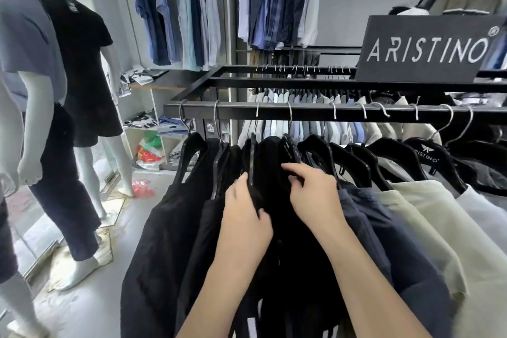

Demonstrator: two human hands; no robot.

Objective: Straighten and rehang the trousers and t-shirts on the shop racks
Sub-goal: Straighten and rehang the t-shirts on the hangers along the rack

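A black garment (277, 250) is hanging on the front rail (310, 113) between dark and pale clothes. The left hand (245, 217) is holding its hanger edge in a closed grip, and the right hand (312, 195) is pinching its top. Mannequins (79, 68) are standing on the pale floor (90, 307), and shirts (178, 16) are lining the wall.

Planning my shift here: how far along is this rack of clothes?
Looks midway. At the right, the navy garment and beige garment hang evenly on the rail. The left hand and right hand both grip a black garment. The bunched dark garments at the rail's left end seem still to do.
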